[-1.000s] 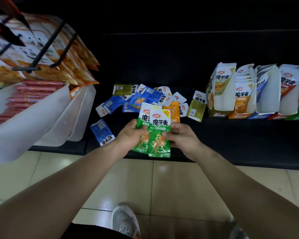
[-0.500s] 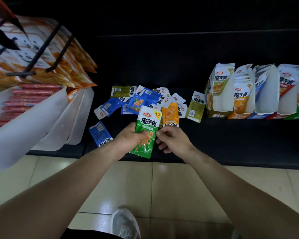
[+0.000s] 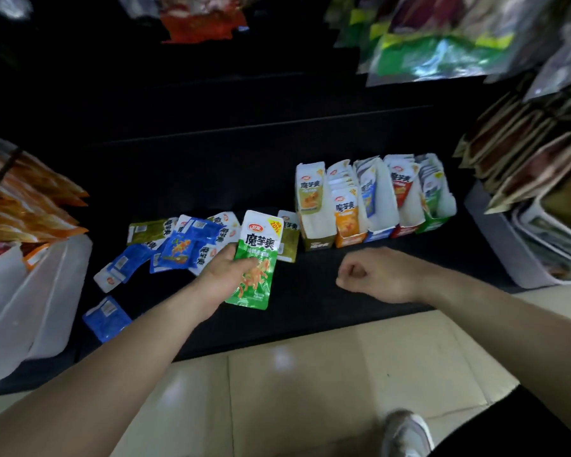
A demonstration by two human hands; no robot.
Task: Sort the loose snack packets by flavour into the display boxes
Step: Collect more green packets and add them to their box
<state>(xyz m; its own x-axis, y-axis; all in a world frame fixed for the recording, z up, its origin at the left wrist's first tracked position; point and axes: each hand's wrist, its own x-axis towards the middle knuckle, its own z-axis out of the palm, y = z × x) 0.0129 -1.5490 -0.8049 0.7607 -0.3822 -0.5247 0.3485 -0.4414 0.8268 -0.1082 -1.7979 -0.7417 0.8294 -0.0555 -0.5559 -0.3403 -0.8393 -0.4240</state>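
Your left hand [image 3: 226,275] grips a green packet [image 3: 256,258] by its left edge, thumb across the front. The packet is upright and tilted slightly, held above the dark shelf [image 3: 310,311]. Your right hand [image 3: 370,275] is curled into a fist with nothing showing in it. It hovers over the shelf, well apart from the left hand and just in front of the display boxes [image 3: 384,186].

Behind and to the left of the green packet lies the pile of loose packets [image 3: 192,245], mostly blue and overlapping one another. An olive packet [image 3: 145,230] sits at the pile's back left, and another olive one [image 3: 289,242] shows just behind the green packet's right edge. One blue packet [image 3: 106,316] lies alone near the shelf's front edge.

The five boxes stand side by side, touching. From left to right they are the olive box [image 3: 320,240], orange box [image 3: 350,237], blue box [image 3: 381,232], red box [image 3: 401,229] and green box [image 3: 434,222], with packets upright inside them.

White plastic bins [image 3: 30,308] stand at the far left. A shoe [image 3: 406,433] rests on the tiled floor [image 3: 310,374] below.
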